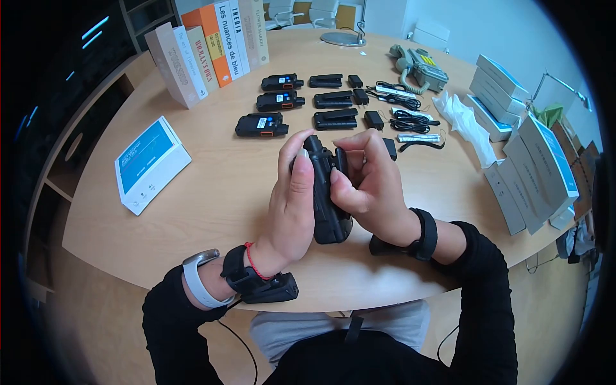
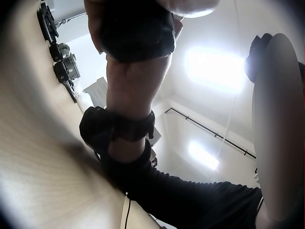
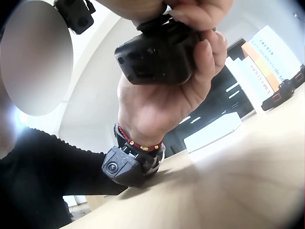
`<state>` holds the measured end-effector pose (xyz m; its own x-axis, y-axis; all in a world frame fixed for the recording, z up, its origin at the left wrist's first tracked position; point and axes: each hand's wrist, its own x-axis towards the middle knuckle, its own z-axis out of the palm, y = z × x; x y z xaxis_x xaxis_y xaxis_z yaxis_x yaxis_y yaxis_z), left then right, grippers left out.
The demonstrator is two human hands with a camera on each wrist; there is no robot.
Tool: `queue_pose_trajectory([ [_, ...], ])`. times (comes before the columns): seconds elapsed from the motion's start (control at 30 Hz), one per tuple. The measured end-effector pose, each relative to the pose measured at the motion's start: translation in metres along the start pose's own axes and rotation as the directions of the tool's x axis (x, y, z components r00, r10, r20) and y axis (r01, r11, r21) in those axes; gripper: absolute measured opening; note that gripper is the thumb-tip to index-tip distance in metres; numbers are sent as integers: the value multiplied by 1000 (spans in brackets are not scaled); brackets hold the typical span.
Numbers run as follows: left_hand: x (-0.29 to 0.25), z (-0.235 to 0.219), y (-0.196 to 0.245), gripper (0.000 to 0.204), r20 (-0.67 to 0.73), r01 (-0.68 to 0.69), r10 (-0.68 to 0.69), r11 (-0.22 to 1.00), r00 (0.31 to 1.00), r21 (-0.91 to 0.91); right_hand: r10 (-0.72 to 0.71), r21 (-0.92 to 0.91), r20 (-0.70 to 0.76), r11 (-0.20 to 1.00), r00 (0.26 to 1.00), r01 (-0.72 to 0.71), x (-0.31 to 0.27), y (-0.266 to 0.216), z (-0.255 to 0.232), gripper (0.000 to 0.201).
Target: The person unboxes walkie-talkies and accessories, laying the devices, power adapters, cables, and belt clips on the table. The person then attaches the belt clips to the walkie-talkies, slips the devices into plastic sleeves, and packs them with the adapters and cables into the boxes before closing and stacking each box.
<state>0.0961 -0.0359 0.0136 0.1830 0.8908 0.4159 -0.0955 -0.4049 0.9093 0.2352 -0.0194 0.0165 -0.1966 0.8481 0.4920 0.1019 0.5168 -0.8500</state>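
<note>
A black walkie-talkie is held upright above the near part of the table, between both hands. My left hand grips it from the left, with the thumb along its side; in the right wrist view the left fingers curl around the black body. On the other side my right hand pinches the upper part of the walkie-talkie between thumb and bent index finger, near a clip-like piece. From the left wrist view, the dark underside of the device covers much of the right hand.
Beyond the hands, several rows hold walkie-talkies, black clipped packs, small adapters and coiled cables. A white-blue box lies left, books stand behind it. Stacked boxes and a desk phone are right.
</note>
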Motion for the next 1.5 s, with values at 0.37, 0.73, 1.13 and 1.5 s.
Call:
queue_pose_trajectory([
  [0.37, 15, -8, 8, 55, 68, 336, -338, 852, 939, -402, 164, -187, 232, 975, 959, -122, 14, -18, -8, 36],
  [0.73, 35, -35, -5, 51, 630, 784, -538, 589, 561, -195, 237, -340, 294, 931, 926, -131, 48, 1, -48, 49],
  [1.13, 36, -36, -12, 48, 460, 687, -522, 636, 719, -352, 26, -854, -286, 447, 958, -267, 91, 41, -194, 25],
  [1.5, 38, -38, -16, 47, 275, 674, -616, 673, 739, -304, -48, -852, -501, -147, 864, -502, 54, 99, -308, 19],
])
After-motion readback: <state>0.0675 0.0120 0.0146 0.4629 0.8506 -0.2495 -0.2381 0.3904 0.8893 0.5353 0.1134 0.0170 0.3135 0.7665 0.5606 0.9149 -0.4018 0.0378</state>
